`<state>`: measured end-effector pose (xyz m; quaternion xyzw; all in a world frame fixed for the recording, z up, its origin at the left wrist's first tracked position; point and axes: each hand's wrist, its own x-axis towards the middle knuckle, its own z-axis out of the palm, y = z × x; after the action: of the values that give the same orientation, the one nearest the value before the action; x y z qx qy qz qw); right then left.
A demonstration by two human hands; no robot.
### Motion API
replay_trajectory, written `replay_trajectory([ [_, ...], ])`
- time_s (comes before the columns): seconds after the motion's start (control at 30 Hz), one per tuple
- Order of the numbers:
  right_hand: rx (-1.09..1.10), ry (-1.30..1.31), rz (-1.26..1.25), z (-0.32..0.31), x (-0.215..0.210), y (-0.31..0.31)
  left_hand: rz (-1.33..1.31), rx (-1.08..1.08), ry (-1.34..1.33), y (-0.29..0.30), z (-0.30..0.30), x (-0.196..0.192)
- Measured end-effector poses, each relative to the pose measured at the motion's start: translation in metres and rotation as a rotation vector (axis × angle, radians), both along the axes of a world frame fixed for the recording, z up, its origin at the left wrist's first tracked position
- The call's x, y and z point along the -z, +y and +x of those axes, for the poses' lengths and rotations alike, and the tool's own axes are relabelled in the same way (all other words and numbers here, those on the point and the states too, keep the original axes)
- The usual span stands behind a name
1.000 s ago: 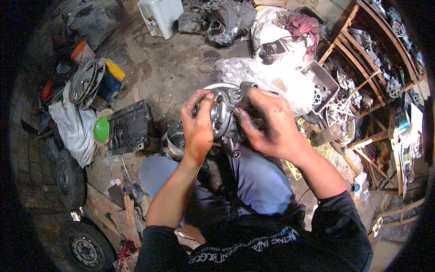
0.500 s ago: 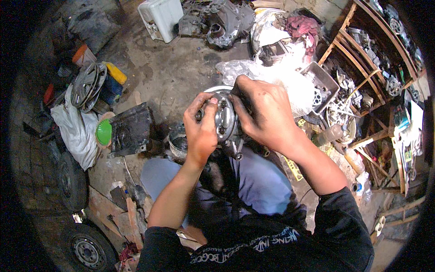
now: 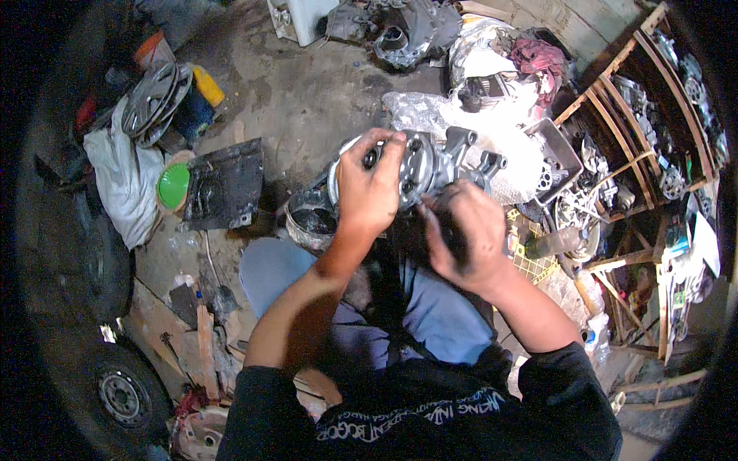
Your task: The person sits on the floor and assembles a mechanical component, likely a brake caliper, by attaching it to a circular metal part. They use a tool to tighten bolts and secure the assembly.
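A silver engine part (image 3: 419, 165), with a round holed face on its left and lugs sticking out on its right, is held up above my knees. My left hand (image 3: 369, 184) is closed round the part's round face, fingers over the top and thumb across it. Against the lower right side of the part, my right hand (image 3: 469, 234) is closed, with fingers curled and somewhat blurred. Whatever lies between those fingers is hidden. Below the left wrist stands a grimy bucket (image 3: 307, 223), partly covered by my forearm and knee.
At left lie a flat black metal panel (image 3: 223, 184), a green ribbed dish (image 3: 174, 186) and wheel covers (image 3: 146, 104). Car wheels (image 3: 123, 396) stand lower left. To the right are a metal tray of parts (image 3: 565, 150), a yellow crate (image 3: 530, 253) and wooden shelves (image 3: 607, 107).
The part has turned, bringing its lugs out on the right, and moved slightly right. My right hand has dropped from its top to its lower right side. The view has shifted slightly.
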<state>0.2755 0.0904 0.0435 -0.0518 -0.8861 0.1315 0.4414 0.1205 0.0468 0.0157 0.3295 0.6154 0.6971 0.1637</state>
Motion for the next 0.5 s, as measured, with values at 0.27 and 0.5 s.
replay_trajectory([
  [0.27,-0.027,-0.004,0.053,-0.007,0.000,-0.001,-0.008,0.001,-0.102,0.004,-0.006,0.008],
  [0.5,0.023,0.016,0.077,-0.010,0.003,0.003,-0.058,0.050,-0.153,0.004,-0.007,0.001],
])
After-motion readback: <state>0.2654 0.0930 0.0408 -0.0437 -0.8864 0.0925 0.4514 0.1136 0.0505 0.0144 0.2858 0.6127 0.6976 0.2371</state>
